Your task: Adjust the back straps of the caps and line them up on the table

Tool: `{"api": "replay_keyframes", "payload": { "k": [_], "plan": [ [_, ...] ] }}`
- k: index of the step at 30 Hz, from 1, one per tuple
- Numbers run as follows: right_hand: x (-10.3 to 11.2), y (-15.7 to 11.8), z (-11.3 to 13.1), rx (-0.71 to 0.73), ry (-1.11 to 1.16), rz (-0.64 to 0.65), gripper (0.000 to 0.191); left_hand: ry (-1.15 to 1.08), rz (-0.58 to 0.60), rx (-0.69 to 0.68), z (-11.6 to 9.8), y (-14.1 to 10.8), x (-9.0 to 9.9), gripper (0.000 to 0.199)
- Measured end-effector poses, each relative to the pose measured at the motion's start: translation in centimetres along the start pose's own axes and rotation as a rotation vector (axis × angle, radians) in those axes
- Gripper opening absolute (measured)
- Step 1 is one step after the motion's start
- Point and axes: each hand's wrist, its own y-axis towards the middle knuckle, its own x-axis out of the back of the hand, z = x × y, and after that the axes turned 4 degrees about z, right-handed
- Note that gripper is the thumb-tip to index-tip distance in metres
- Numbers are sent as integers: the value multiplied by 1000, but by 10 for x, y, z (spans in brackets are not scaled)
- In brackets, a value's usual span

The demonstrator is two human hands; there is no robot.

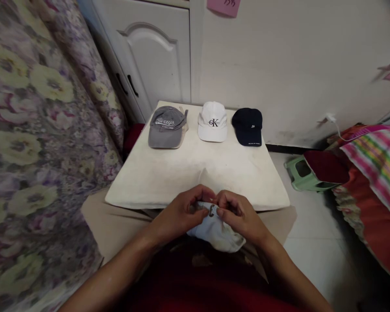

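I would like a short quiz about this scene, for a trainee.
1. True or false: the white fabric cap lies between the grey fabric cap and the navy fabric cap.
2. Where is the pale blue fabric cap? A) on the floor; B) held by the left hand and right hand; C) on the stool.
3. Fill in: ____ caps lie on the cream-covered table.
Key: 1 true; 2 B; 3 three.

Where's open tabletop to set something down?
Broad patch of cream tabletop this side of grey cap, white cap and navy cap; slim gap between grey and white. Tight: white to navy, and near-edge middle, by left hand and right hand.
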Motion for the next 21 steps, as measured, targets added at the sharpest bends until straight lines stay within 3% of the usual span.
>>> {"api": "replay_keyframes", "payload": {
  "k": [5, 21],
  "plan": [
    [-1, -1, -1, -23, -30, -6, 22, 9, 45, 24, -4, 3, 1, 24],
    [-2, -11, -9, -55, -116, -68, 21, 211, 39, 49, 2, 7, -10, 20]
  ]
}}
